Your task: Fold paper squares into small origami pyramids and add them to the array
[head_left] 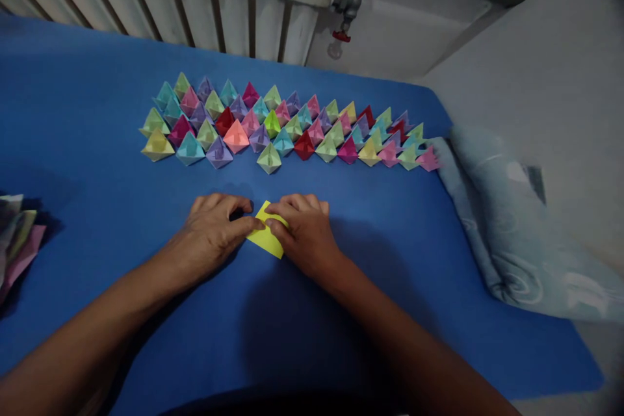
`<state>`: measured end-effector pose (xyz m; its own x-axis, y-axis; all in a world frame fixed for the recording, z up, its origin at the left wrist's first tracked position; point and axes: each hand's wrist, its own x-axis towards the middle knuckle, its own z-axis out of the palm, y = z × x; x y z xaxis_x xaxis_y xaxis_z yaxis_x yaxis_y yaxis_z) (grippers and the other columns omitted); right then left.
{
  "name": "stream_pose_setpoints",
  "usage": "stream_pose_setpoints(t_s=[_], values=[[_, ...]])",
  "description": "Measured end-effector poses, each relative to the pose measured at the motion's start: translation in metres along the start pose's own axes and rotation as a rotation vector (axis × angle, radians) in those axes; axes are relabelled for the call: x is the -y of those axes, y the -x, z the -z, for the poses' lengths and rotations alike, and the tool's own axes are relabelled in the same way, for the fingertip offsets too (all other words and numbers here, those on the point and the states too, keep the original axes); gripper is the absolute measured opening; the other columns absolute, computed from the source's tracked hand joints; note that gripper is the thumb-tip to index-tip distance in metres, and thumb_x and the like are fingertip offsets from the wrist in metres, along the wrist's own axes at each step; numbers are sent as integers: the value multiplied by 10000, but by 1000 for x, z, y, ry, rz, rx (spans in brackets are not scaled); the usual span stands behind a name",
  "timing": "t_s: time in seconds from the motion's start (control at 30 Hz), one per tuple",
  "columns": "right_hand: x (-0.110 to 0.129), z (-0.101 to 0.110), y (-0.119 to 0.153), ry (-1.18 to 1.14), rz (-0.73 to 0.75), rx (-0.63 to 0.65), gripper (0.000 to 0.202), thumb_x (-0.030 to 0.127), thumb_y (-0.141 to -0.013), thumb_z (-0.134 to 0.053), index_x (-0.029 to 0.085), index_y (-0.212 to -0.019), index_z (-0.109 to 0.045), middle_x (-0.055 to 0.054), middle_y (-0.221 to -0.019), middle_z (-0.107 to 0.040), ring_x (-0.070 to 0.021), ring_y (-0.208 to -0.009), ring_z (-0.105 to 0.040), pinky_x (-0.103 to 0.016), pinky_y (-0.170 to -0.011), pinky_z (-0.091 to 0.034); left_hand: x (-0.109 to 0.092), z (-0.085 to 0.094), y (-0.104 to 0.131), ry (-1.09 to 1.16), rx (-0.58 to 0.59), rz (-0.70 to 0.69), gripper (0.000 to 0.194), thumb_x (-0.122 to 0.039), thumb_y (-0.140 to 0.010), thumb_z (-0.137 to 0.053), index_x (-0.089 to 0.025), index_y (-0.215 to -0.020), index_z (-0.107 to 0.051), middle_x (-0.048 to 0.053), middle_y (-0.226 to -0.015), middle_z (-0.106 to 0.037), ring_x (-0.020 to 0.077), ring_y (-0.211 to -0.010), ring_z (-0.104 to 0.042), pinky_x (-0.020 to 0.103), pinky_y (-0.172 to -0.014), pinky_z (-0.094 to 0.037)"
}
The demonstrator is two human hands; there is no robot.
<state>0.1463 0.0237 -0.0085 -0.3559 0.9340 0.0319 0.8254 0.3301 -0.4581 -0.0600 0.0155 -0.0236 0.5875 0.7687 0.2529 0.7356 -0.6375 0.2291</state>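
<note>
A small yellow paper (268, 240) lies on the blue surface between my hands, one corner pointing away from me. My left hand (214, 224) rests at its left edge, thumb tip on the paper, index finger curved above with a gap between them. From the right, my right hand (305, 231) presses on the paper with thumb and index finger close together, the other fingers curled. Just beyond my hands stand rows of folded paper boats (237, 136) in many colours. A single pale green boat (269, 158) sits nearest the yellow paper.
Loose coloured paper sheets (22, 247) are stacked at the left edge. A folded grey-green blanket (507, 227) lies on the right. Behind the blue surface (97, 91) are a white radiator (234, 13) and a pipe with a red valve (342, 36).
</note>
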Motion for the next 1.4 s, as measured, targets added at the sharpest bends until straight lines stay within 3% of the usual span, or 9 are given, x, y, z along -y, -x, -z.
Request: stream_pose_setpoints(t_s=[0.3,0.43,0.6,0.83,1.03,1.2,1.27,1.33,1.4], values=[[-3,-4,-1,48,47,-59,260,304,-942,-529,301,-1144,-692,-48,-1012,-652,-208,-937,-505,-361,-817,-291,-4,9,-20,49,104,44,222,-227,-917,-501,-277,-945,-715,47,-996,-645,218,-871,-528,382,-781,-378],[-16,-3,-4,-225,38,-168,285,230,-903,-536,250,-1152,-674,-50,-1060,-657,-192,-977,-551,-338,-857,-371,-4,19,-49,98,277,14,209,-196,-862,-499,-205,-927,-697,94,-1195,-623,251,-1015,-555,399,-862,-418],[-29,-4,-5,-589,-19,-336,269,192,-837,-538,196,-1067,-679,-36,-983,-634,-149,-880,-578,-271,-778,-448,-6,37,-84,36,509,73,401,-125,-686,-604,-209,-1074,-657,66,-1061,-669,240,-985,-591,343,-864,-426],[-33,5,1,-707,-69,-336,258,224,-798,-563,198,-1026,-681,-14,-935,-615,-133,-821,-568,-255,-740,-461,-17,41,-106,92,612,250,401,-89,-520,-676,-200,-906,-671,25,-865,-662,219,-831,-596,268,-689,-410],[-37,11,3,-811,-116,-330,262,221,-767,-568,182,-1002,-677,-9,-923,-609,-123,-792,-565,-266,-758,-465,-13,40,-109,216,592,386,213,-81,-434,-683,-201,-560,-559,-54,-548,-514,138,-582,-490,234,-533,-308],[-38,20,3,-1004,-207,-302,244,276,-749,-602,211,-974,-672,-5,-938,-668,-131,-813,-589,-282,-786,-465,-12,52,-85,498,531,577,169,-206,-539,-709,-195,-557,-542,-63,-485,-502,111,-485,-483,224,-497,-346],[-35,24,4,-1145,-299,-305,262,358,-755,-612,221,-970,-671,-14,-939,-685,-145,-831,-606,-276,-749,-467,-17,53,-71,640,430,647,207,-281,-598,-720,-194,-608,-532,-42,-559,-570,116,-529,-540,231,-532,-415],[-29,26,6,-1276,-384,-296,300,438,-758,-609,218,-953,-671,-33,-945,-692,-153,-816,-617,-259,-681,-458,-25,49,-59,1075,77,848,285,-245,-536,-797,-180,-622,-534,-21,-598,-603,105,-542,-552,220,-533,-435],[-20,25,10,-1337,-407,-245,333,477,-735,-640,209,-929,-675,-48,-948,-697,-157,-807,-619,-245,-637,-443,-35,41,-51,1216,-59,892,340,-274,-514,-841,-175,-659,-550,-17,-635,-625,98,-560,-574,221,-560,-478]])
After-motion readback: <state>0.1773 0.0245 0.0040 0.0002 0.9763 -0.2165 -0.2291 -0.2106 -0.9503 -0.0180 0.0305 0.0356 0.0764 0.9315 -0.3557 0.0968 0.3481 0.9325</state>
